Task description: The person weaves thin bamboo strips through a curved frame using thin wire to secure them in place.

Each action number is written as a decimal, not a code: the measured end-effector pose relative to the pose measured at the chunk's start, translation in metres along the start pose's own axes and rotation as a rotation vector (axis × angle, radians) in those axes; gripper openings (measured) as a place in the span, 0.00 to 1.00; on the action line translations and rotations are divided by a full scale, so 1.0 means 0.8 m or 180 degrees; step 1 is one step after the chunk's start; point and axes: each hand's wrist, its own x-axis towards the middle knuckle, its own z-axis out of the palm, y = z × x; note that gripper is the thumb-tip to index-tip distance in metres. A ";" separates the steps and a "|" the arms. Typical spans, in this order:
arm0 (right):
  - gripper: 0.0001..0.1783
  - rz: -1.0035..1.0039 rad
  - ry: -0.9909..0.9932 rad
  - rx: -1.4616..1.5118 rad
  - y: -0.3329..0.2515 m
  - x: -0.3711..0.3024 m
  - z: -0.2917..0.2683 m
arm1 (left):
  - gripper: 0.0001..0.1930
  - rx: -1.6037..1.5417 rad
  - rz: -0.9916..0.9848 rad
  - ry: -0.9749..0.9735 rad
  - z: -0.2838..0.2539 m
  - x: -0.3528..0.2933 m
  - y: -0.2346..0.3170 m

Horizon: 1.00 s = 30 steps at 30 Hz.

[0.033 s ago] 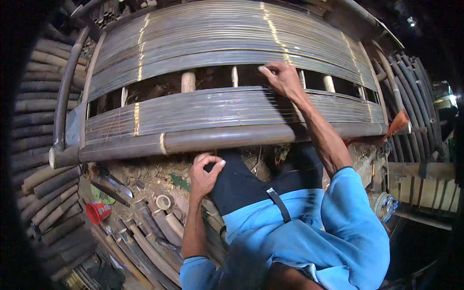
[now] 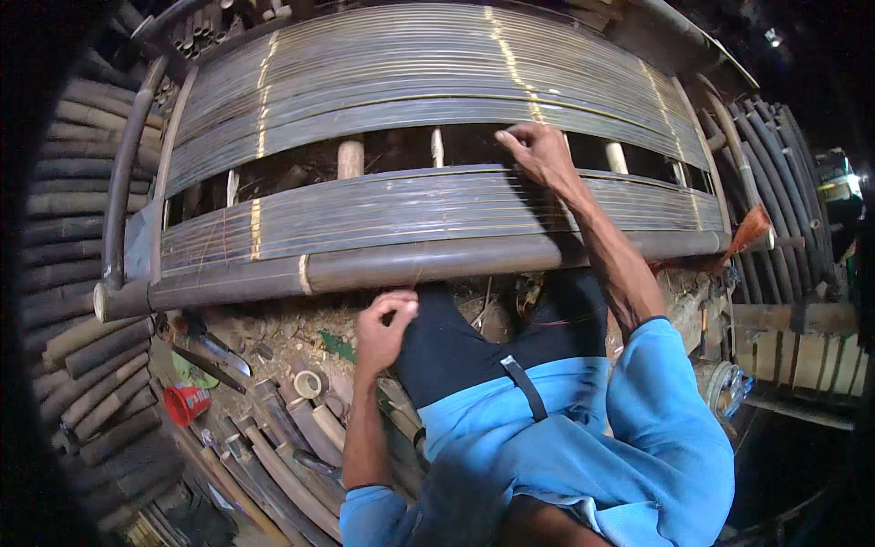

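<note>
A: Where's the main piece?
B: Front band of flat grey-brown bamboo slats, right behind the thick, dark, round bamboo rail, in front of the person.
A: Hands?
B: Right hand is over the band's rear edge, by the dark gap w/ pale wooden crosspieces. Thumb + fingertip close together; can't tell if anything thin's btwn. Left hand is just below the rail, by the black trousers, fingers curled twd thumb; can't tell if it grips anything.
A: Tips?
B: IMO light pinch, even pull, no yanking; slats prob. best kept flat + parallel. Mind what looks like fine red thread, might snag.
A: Further out?
B: Rear panel of similar slats past the gap. Red plastic cup + metal blade lower left; elbows clear of that blade, pls.
</note>
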 end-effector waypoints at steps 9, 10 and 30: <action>0.24 0.0145 -0.0804 0.0297 0.078 -0.001 0.012 | 0.14 -0.1929 0.0380 0.2030 -0.258 -0.059 0.146; 0.23 -0.0064 -0.0927 0.0491 0.064 0.012 0.026 | 0.15 -0.2322 0.0766 0.1764 -0.326 -0.077 0.147; 0.13 0.0044 -0.1998 0.1000 0.013 0.053 0.082 | 0.18 0.3509 0.0157 -0.0090 0.052 0.315 0.123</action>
